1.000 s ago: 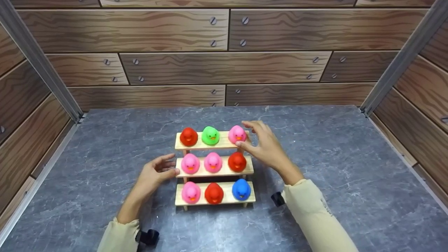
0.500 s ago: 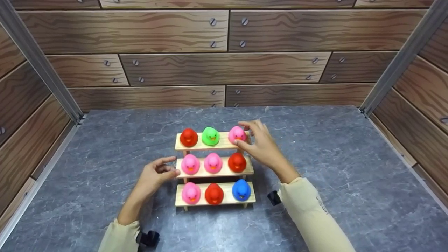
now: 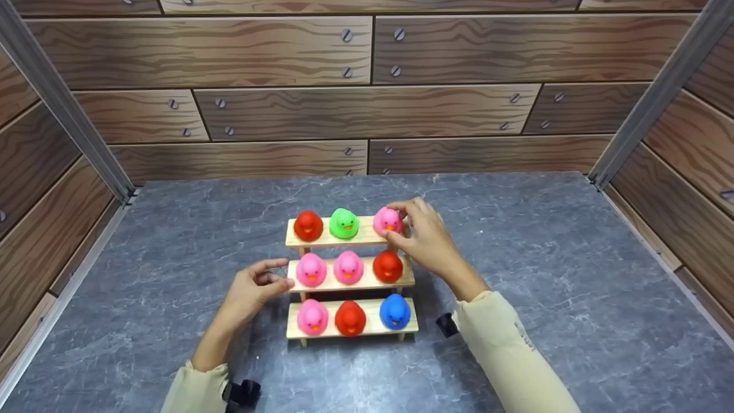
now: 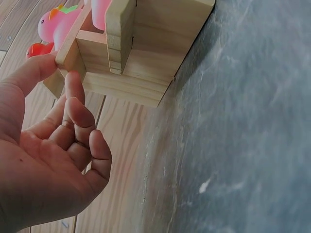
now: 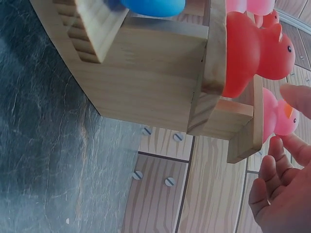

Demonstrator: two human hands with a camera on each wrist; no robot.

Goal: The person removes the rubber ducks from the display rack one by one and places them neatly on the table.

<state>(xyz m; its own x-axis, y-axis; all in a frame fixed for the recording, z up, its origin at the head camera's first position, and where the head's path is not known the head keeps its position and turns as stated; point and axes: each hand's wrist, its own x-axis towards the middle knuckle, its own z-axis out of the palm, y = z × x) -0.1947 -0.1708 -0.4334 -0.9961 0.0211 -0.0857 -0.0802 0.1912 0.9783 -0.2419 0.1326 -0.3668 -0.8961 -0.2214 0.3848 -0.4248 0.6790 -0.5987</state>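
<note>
A three-tier wooden stand (image 3: 367,327) holds several rubber ducks. My right hand (image 3: 430,238) has its thumb and index finger around the pink duck (image 3: 386,220) at the right end of the top tier. In the right wrist view, that duck (image 5: 269,114) sits between the thumb and fingers (image 5: 286,145). My left hand (image 3: 252,289) is at the left end of the middle tier, thumb and index fingertip at its two corners. The left wrist view shows the thumb (image 4: 39,70) on the board end (image 4: 70,60), the other fingers curled.
A green duck (image 3: 344,223) and a red duck (image 3: 308,225) share the top tier. Below are pink and red ducks, with a blue duck (image 3: 395,312) at bottom right. The grey marbled table (image 3: 545,258) is enclosed by wood-patterned walls (image 3: 367,112).
My right hand has moved slightly left, its thumb and index finger coming in around the pink duck. The left hand stays at the stand, its index finger a little straighter.
</note>
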